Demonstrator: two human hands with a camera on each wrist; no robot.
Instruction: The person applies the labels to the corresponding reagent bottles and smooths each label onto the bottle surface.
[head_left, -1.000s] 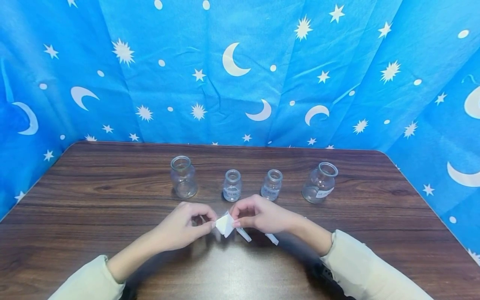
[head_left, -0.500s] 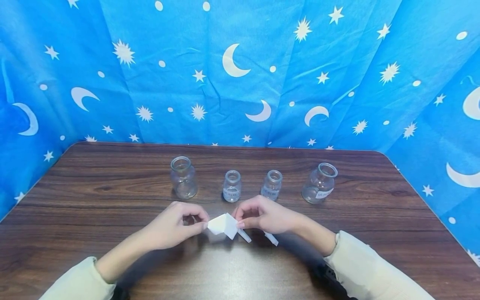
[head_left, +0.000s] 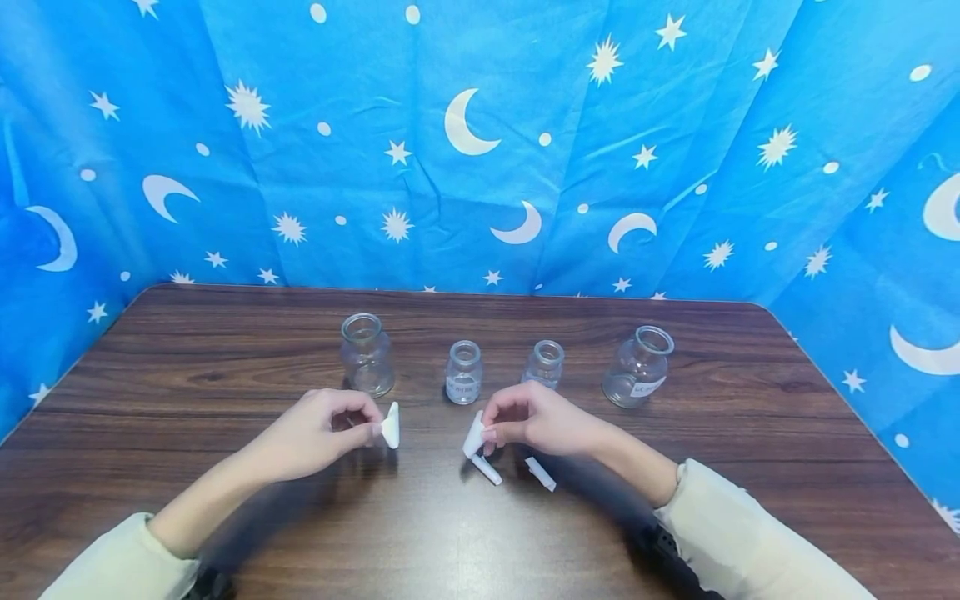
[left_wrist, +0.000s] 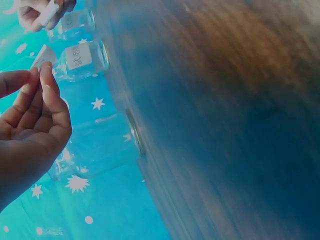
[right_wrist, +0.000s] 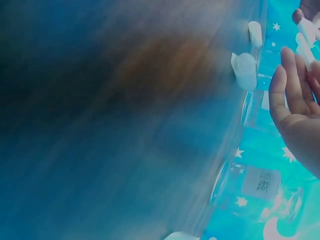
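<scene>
My left hand [head_left: 311, 433] pinches a small white piece of paper [head_left: 392, 426] between thumb and fingertips, just in front of the large jar on the left. A second white paper piece [head_left: 474, 435] is pinched by my right hand [head_left: 551, 427], in front of the small jars. The two pieces are apart, with a gap of bare table between them. One narrow folded white strip [head_left: 487, 470] lies below the right fingertips; another folded strip [head_left: 541, 474] lies further right. In the left wrist view, thumb and forefinger meet at the paper [left_wrist: 45, 55].
Across the table [head_left: 225, 358] stand a large glass jar [head_left: 367, 362], a small labelled jar [head_left: 464, 375], another small jar [head_left: 545, 362] partly behind my right hand, and a large labelled jar [head_left: 640, 367]. A blue cloth [head_left: 420, 183] with moons and stars hangs behind.
The white paper held between both hands has come apart into two pieces. My left hand has moved left and slightly away from me with one piece; the right hand keeps the other.
</scene>
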